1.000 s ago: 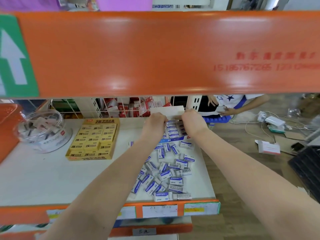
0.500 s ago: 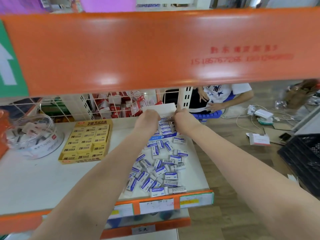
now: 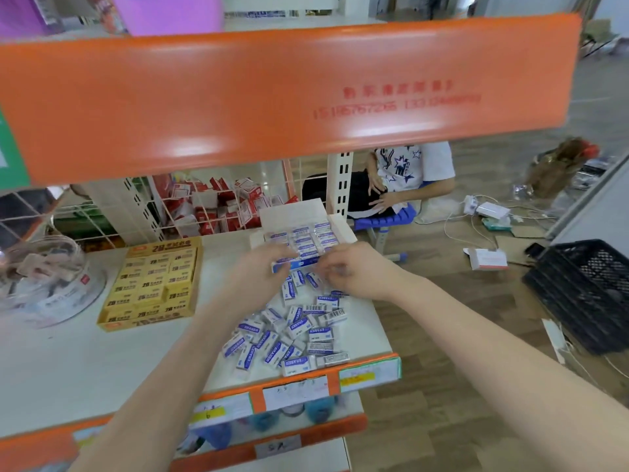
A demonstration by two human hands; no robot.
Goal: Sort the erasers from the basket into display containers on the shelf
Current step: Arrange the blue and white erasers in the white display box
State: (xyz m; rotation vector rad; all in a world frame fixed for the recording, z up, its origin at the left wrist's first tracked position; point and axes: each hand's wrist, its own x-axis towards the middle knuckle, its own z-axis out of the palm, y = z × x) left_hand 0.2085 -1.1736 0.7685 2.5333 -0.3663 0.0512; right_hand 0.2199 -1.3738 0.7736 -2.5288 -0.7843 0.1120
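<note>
Head view, much hidden: upper half filled by a broad orange metal shelf beam [image 3: 272,97], with everything behind it covered. Fingertips of both hands smeared by motion and hard to read. The left hand [image 3: 262,272] stretched forward, fingers rather straight, reaching the blue front edge of the white open cardboard display box [image 3: 292,212]; cannot tell if touching or gripping. The right hand [image 3: 355,272] close beside it but apart, fingers curled downward over the nearest loose erasers; cannot tell whether pinching one. One display box, at the back of the white shelf board [image 3: 68,352], partly filled with neat rows of blue-and-white boxed erasers [image 3: 308,238]. In front of it, one scattered pile of wrapped erasers [image 3: 292,330], more than twenty, exact number not countable. Further left, one yellow cardboard tray of 2B erasers [image 3: 153,284] and one clear round plastic tub [image 3: 44,284], contents unclear.
</note>
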